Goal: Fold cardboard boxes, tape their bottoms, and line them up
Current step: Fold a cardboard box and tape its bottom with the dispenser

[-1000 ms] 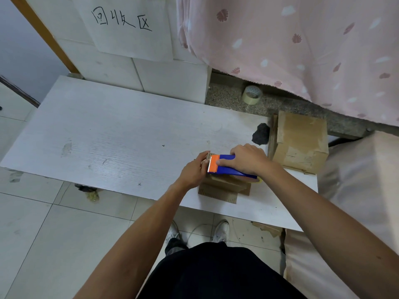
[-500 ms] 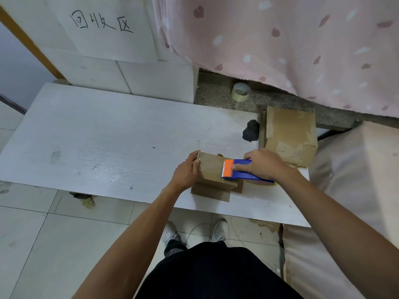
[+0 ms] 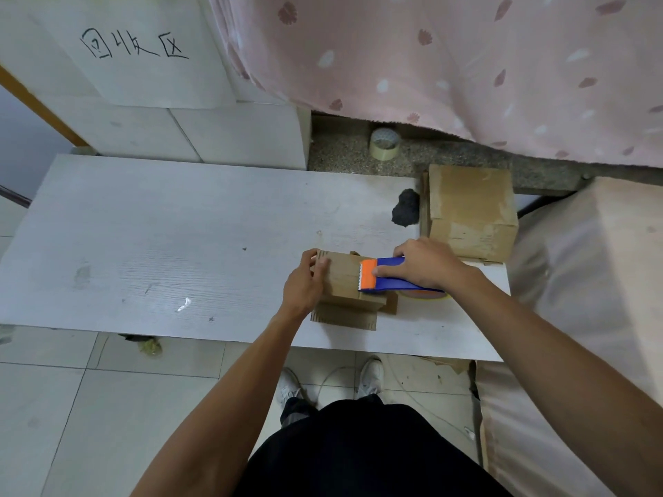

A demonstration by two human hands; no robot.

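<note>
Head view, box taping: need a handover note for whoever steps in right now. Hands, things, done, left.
Left hand: fingers curled over the left end of the small box, steadying it on the table.
Right hand: grips the tape dispenser, orange blade end on the box's upper face.
Done: small box folded; a second box stands closed at the table's far right.
Left: finish and cut this tape strip, then set the box beside the second one. How far the tape runs cannot be seen.
Spare tape roll on the ledge behind.
</note>
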